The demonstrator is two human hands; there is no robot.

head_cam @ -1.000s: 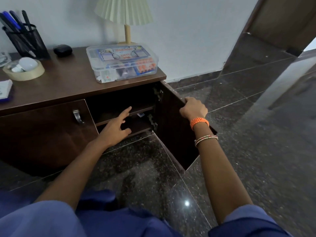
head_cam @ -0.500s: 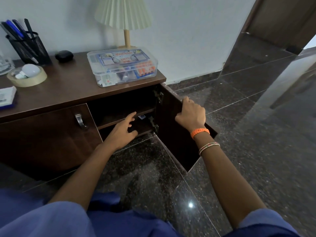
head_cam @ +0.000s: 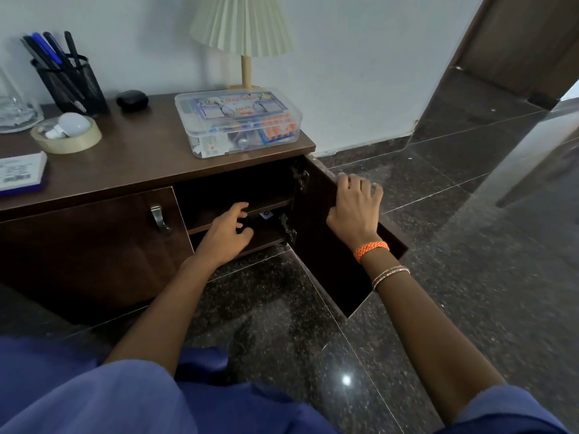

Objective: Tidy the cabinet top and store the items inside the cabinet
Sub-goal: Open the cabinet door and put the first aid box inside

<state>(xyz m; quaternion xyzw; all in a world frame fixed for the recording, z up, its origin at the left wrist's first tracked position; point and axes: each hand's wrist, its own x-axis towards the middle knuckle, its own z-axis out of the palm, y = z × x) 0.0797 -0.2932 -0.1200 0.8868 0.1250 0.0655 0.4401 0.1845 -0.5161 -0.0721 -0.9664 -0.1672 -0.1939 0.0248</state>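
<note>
Right hand (head_cam: 355, 208) grips the open cabinet door (head_cam: 332, 245); left hand (head_cam: 227, 233), fingers loosely spread, reaches above dark polished floor (head_cam: 454, 245).

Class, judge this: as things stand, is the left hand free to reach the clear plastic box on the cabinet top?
Probably yes. The left hand is empty at the open shelf, the clear plastic box sits near the cabinet top's front edge above it, and nothing lies between.

Blue sleeves (head_cam: 94, 399); orange woven band (head_cam: 371, 249), perhaps beaded bangles (head_cam: 390, 276).
</note>
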